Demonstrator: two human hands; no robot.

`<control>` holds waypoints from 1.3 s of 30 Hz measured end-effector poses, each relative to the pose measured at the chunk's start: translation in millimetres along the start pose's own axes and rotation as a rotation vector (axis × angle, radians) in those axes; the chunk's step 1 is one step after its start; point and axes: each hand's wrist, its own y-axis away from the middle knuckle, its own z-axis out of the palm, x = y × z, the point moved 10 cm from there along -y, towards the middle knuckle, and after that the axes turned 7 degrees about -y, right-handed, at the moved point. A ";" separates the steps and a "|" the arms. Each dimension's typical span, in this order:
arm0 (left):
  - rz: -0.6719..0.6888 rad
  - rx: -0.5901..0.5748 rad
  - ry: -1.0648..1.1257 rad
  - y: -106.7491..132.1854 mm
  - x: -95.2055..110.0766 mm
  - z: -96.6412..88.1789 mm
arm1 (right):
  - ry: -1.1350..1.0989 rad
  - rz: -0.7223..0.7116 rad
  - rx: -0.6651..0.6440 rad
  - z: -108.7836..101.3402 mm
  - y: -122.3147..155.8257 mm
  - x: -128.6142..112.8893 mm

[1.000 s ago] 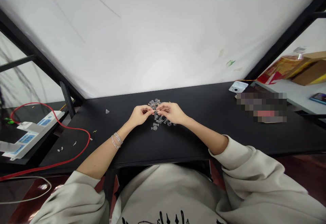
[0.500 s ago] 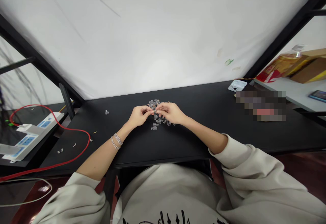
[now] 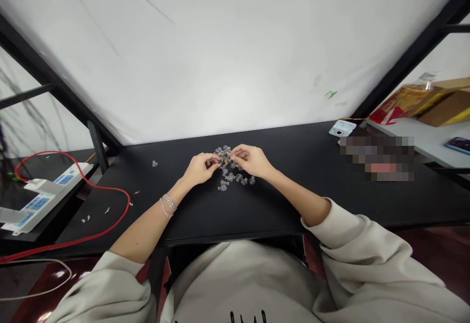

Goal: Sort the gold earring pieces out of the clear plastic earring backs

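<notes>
We see the left forearm [image 3: 145,230] angled between one and two o'clock, the right forearm [image 3: 293,193] toward ten; the curled left hand [image 3: 198,168] and right hand [image 3: 254,160] face each other, apart.

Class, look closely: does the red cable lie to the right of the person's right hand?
No, the red cable lies on the other side, out beyond the left hand.

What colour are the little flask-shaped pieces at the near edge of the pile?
The flask-shaped pieces look clear and colourless, seen best in the head view.
</notes>
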 end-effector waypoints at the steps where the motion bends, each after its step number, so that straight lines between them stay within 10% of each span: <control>1: 0.019 -0.015 -0.072 0.1 1.7 0.7 | 0.060 -0.002 0.011 -3.1 -1.2 0.7; 14: 0.050 -0.135 -0.151 1.4 0.8 18.4 | 0.335 -0.036 -0.118 2.3 -0.1 1.2; 25: -0.022 -0.015 -0.105 -0.1 1.8 5.4 | 0.371 -0.204 -0.448 42.6 17.1 -14.0; 39: -0.026 0.070 0.082 0.8 4.2 -1.6 | 0.116 -0.062 -0.200 20.8 8.4 -12.4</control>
